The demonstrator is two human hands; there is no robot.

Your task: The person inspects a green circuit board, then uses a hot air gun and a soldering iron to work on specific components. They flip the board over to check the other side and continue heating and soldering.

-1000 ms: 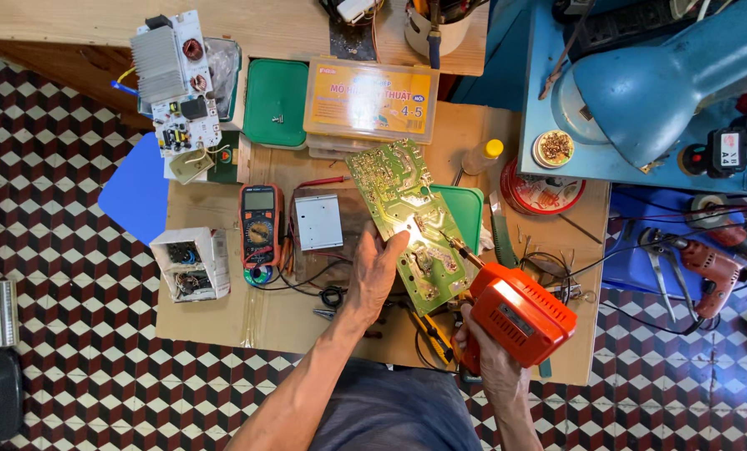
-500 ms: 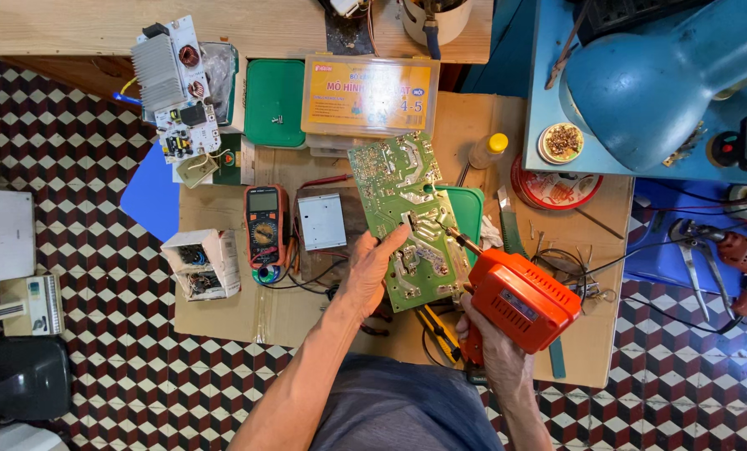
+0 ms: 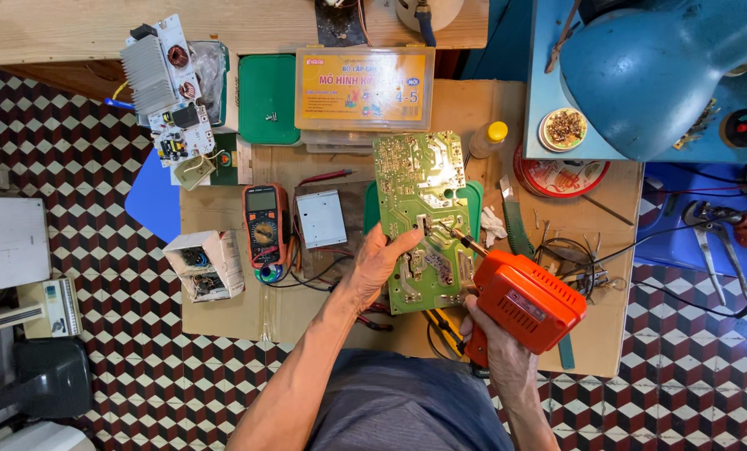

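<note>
A green circuit board [image 3: 422, 200] lies solder side up on the wooden bench [image 3: 223, 311], over a green tray [image 3: 472, 200]. My left hand [image 3: 375, 263] grips the board's near left edge, thumb on top. In my right hand [image 3: 497, 349] is an orange pistol-shaped soldering gun [image 3: 525, 302], and its thin metal tip [image 3: 450, 232] touches the middle of the board.
An orange multimeter [image 3: 264, 227] and a small grey box [image 3: 320, 219] lie left of the board. Behind are a green box [image 3: 267, 98] and a yellow-lidded parts case [image 3: 365, 87]. A blue desk lamp [image 3: 641, 71], red tin [image 3: 557, 177], glue bottle [image 3: 485, 140] and loose wires [image 3: 570, 255] fill the right.
The view has shifted slightly, the bench sitting a little lower in frame. My left hand has slid a bit along the board's edge. The soldering tip stays on the board.
</note>
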